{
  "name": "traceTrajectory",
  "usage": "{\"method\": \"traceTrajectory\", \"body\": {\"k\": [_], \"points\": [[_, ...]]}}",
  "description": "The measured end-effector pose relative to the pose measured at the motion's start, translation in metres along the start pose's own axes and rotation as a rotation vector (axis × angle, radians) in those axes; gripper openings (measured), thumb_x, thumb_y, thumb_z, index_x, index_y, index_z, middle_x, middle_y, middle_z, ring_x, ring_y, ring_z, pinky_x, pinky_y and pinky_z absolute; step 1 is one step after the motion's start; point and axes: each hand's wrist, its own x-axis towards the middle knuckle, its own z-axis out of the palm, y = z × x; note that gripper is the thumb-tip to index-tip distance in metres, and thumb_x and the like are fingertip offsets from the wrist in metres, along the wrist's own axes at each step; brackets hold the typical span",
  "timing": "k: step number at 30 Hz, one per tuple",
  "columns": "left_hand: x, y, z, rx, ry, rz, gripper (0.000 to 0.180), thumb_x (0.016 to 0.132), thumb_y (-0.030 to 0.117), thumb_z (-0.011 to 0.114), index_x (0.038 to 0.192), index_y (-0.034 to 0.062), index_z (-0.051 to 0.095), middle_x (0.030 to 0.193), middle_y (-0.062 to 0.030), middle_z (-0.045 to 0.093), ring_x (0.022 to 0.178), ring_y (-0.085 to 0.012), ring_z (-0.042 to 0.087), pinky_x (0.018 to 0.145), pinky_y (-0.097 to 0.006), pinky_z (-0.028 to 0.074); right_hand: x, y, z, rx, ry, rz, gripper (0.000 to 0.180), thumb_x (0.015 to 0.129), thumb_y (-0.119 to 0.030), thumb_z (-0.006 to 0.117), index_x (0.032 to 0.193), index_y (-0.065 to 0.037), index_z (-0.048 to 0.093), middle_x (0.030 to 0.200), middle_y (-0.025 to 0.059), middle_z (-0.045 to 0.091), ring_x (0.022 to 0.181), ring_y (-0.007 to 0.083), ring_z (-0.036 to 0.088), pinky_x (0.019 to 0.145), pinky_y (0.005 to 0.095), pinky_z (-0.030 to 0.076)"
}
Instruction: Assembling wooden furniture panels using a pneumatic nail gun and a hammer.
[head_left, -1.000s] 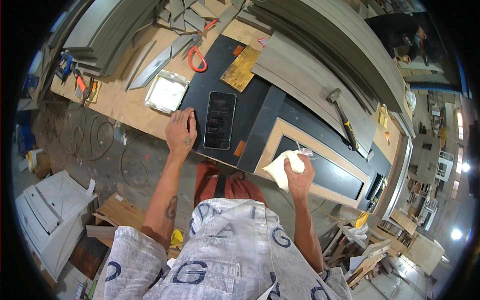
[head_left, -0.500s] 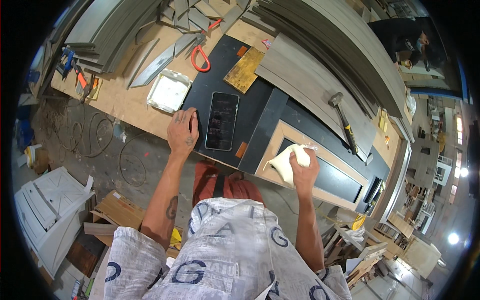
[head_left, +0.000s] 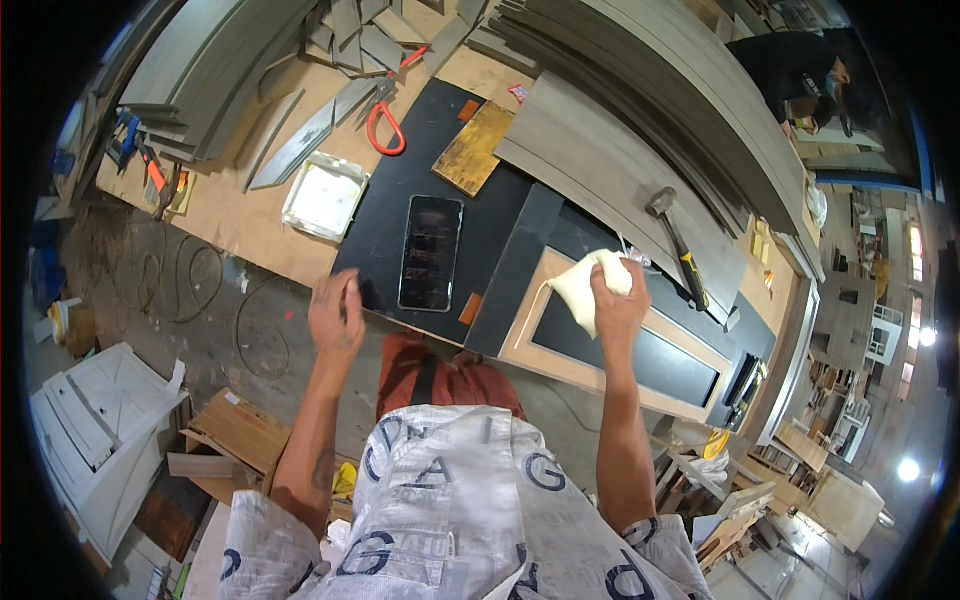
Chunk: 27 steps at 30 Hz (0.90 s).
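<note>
Workbench (head_left: 225,218) is loaded w/ grey planks (head_left: 660,110). Above pale frame (head_left: 525,318), cream bag (head_left: 575,295) is gripped in R hand (head_left: 620,297); prob. soft, light, easily squeezed, so best held at gathered top. L hand (head_left: 337,312) is held loose by workbench edge, apparently empty, fingertips unclear.

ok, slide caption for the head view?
Right hand grips a cream bag above a wood-framed dark panel; left hand, empty, near the workbench edge.
</note>
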Motion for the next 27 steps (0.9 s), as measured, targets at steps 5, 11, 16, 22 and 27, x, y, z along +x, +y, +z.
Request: {"method": "traceTrajectory", "body": {"k": [5, 11, 16, 22, 27], "points": [[-0.076, -0.031, -0.036, 0.089, -0.08, -0.206, 0.016, 0.099, 0.011, 0.052, 0.103, 0.0007, 0.064, 0.083, -0.0147, 0.06, 0.069, -0.0284, 0.057, 0.061, -0.036, 0.045, 0.022, 0.003, 0.001, 0.009, 0.057, 0.003, 0.027, 0.076, -0.018, 0.078, 0.094, -0.002, 0.065, 0.083, 0.0154, 0.066, 0.072, 0.0265, 0.065, 0.068, 0.0349, 0.05], [-0.134, -0.056, -0.047, 0.112, -0.233, -0.348, 0.019, 0.099, 0.016, 0.051, 0.1, 0.0008, 0.064, 0.071, -0.0186, 0.058, 0.059, -0.0338, 0.056, 0.056, -0.038, 0.044, 0.022, 0.022, -0.017, 0.077, 0.076, 0.025, 0.027, 0.075, -0.017, 0.078, 0.094, -0.003, 0.065, 0.082, 0.0156, 0.066, 0.072, 0.0285, 0.064, 0.068, 0.0359, 0.05], [-0.15, -0.04, -0.029, 0.15, -0.31, -0.377, 0.02, 0.099, 0.017, 0.052, 0.099, 0.001, 0.064, 0.063, -0.0173, 0.055, 0.053, -0.0308, 0.053, 0.053, -0.038, 0.044, 0.02, 0.057, -0.052, 0.059, 0.16, -0.015, 0.028, 0.074, -0.016, 0.079, 0.093, -0.003, 0.063, 0.08, 0.0161, 0.065, 0.071, 0.0317, 0.063, 0.067, 0.0374, 0.05], [-0.194, 0.006, 0.022, 0.258, -0.333, -0.354, 0.023, 0.099, 0.02, 0.052, 0.098, -0.0004, 0.064, 0.061, -0.015, 0.054, 0.054, -0.0234, 0.054, 0.054, -0.036, 0.044, 0.029, 0.113, -0.119, 0.121, 0.196, -0.015, 0.027, 0.072, -0.013, 0.079, 0.091, -0.003, 0.062, 0.082, 0.0157, 0.066, 0.075, 0.0326, 0.064, 0.068, 0.0382, 0.05], [-0.234, 0.082, 0.071, 0.149, -0.425, -0.432, 0.027, 0.1, 0.023, 0.052, 0.098, 0.0006, 0.066, 0.059, -0.0096, 0.052, 0.053, -0.0165, 0.052, 0.053, -0.033, 0.043, 0.032, 0.175, -0.178, 0.13, 0.189, -0.047, 0.027, 0.072, -0.013, 0.078, 0.092, -0.002, 0.063, 0.086, 0.0149, 0.067, 0.077, 0.0307, 0.065, 0.071, 0.037, 0.052]]}}
